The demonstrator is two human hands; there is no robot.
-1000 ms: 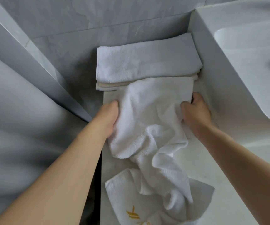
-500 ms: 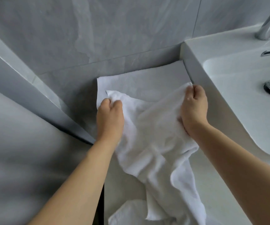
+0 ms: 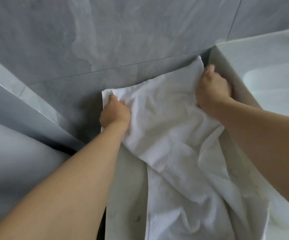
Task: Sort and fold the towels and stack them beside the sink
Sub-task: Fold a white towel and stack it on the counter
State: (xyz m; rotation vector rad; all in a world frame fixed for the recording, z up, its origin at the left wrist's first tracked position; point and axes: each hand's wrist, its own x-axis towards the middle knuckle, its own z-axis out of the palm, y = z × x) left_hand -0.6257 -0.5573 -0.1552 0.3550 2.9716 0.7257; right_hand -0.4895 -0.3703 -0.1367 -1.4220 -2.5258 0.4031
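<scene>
A white towel (image 3: 166, 122) is stretched across the counter towards the wall, its lower part trailing rumpled to the bottom of the frame. My left hand (image 3: 115, 113) grips its far left corner with curled fingers. At the far right corner my right hand (image 3: 212, 85) grips the towel, close against the side of the white sink (image 3: 265, 56). The towel covers the folded stack by the wall; only a thin white edge (image 3: 103, 97) shows left of my left hand.
The pale counter (image 3: 126, 187) runs from the wall to the frame's bottom, with a dark gap along its left edge. Grey tiled wall (image 3: 122, 40) rises behind. A grey slanted ledge (image 3: 18, 94) stands at the left.
Both hands have carried the towel's top edge away from me, up over the folded stack to the wall. The view has swung left, so the sink's tap and drain are out of frame.
</scene>
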